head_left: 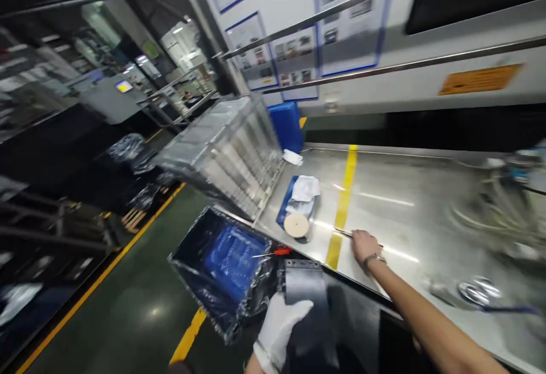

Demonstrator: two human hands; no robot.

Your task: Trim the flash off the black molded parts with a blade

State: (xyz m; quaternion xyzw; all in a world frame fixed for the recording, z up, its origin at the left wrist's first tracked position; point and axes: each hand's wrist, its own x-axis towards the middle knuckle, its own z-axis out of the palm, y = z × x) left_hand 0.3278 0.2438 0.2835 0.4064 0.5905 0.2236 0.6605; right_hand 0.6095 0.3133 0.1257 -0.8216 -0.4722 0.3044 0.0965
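At the near edge of the worktop [396,178], a dark panel [309,311] is held by the left hand [282,325], which is covered by a white glove; the thumb is laid across the panel's face, while the other fingers are mostly hidden, so how tightly they are closed cannot be told. A thin metal tool [343,233] is held in the bare right hand [365,248], its fingers curled closed around it just above the metal surface or against it, with the tip pointed left across a yellow stripe [344,198].

Beyond the panel's far end, a red-handled screwdriver [282,252] is seen, its shaft directed left towards a plastic-lined bin [191,249] in which blue material [236,257] is contained. To the left of the stripe, a blue tray [282,213] is placed, with a white cloth [305,188] and a round beige disc [296,225] set on it. Farther left, a large stack [239,158] is wrapped in clear plastic. At the right, the tubing [490,203] is blurred.
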